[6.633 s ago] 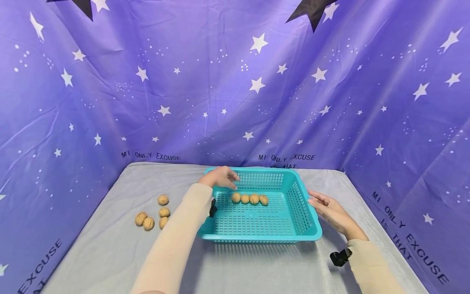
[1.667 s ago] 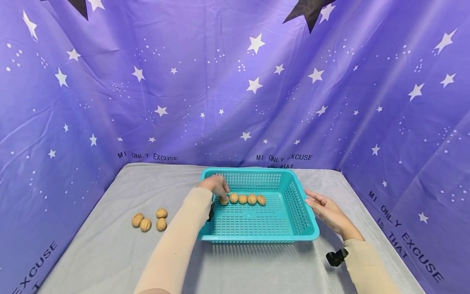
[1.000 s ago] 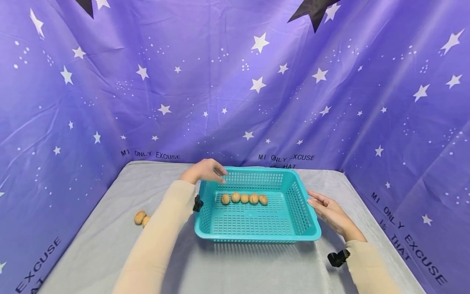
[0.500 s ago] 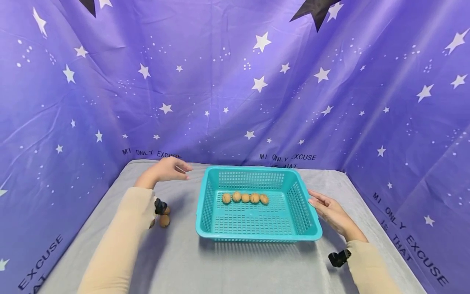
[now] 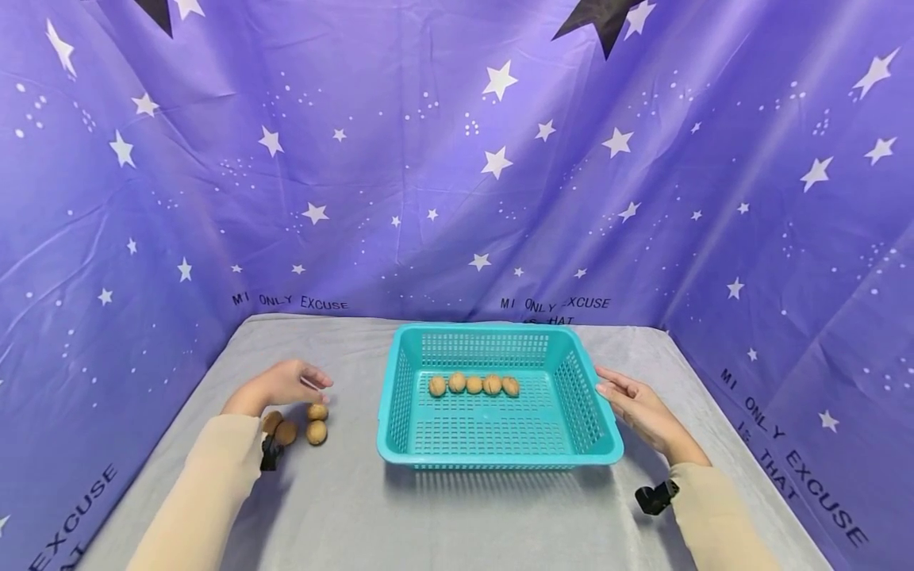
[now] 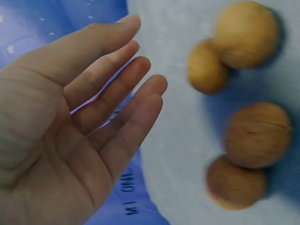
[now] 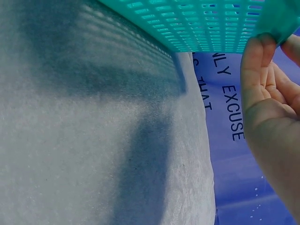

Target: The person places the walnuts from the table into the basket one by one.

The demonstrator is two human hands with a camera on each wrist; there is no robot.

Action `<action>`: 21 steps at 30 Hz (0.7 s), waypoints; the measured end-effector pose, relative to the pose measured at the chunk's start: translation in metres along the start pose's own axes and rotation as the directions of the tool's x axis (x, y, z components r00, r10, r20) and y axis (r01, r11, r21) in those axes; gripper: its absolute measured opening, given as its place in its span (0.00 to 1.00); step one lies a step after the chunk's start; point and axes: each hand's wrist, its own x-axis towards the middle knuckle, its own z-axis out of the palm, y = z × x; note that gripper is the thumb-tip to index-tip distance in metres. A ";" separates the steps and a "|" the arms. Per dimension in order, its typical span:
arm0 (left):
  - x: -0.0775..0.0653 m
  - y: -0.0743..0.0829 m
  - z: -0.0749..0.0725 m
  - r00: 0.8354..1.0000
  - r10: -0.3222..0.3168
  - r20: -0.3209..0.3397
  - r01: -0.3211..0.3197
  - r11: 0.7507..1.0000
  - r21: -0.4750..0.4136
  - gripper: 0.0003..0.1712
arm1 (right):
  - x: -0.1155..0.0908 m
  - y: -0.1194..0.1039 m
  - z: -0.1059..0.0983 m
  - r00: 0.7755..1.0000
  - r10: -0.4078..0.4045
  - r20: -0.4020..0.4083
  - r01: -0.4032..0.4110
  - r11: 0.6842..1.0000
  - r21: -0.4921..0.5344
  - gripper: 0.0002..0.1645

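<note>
My left hand (image 5: pixel 282 385) hovers over the left part of the table, fingers relaxed and slightly bent, with nothing in it. Just under and beside it lie several walnuts (image 5: pixel 316 432) in two pairs; in the left wrist view the walnuts (image 6: pixel 258 136) are right of the fingertips. A turquoise plastic basket (image 5: pixel 500 460) stands mid-table, with several walnuts (image 5: pixel 474 385) in a left-to-right row on its floor. On the basket's right side, my right hand (image 5: pixel 653 416) holds the rim between thumb and fingers, seen closely in the right wrist view.
A grey cloth covers the table (image 5: pixel 457 523). Purple curtains (image 5: pixel 400 174) with white stars rise behind it and on both sides. A black wrist camera (image 5: pixel 655 498) sits at the right sleeve, another (image 5: pixel 270 454) at the left.
A fifth walnut joined the basket row, set at its left end by my left hand. That hand then left the basket, moving left and down over the table walnuts. The right hand stayed.
</note>
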 end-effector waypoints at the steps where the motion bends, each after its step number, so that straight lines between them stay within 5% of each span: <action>1: -0.001 -0.003 0.003 1.000 -0.021 0.001 0.021 1.000 -0.014 0.22 | 0.000 0.000 0.000 1.000 0.000 0.001 0.000 1.000 -0.001 0.38; 10: -0.005 -0.019 0.013 0.991 -0.135 -0.010 0.134 0.989 -0.067 0.18 | -0.001 0.000 0.000 1.000 -0.006 -0.008 0.006 1.000 -0.016 0.39; 21: -0.005 -0.028 0.022 0.987 -0.156 -0.040 0.148 0.977 -0.153 0.17 | -0.002 -0.002 0.001 1.000 -0.005 -0.005 0.005 1.000 -0.002 0.38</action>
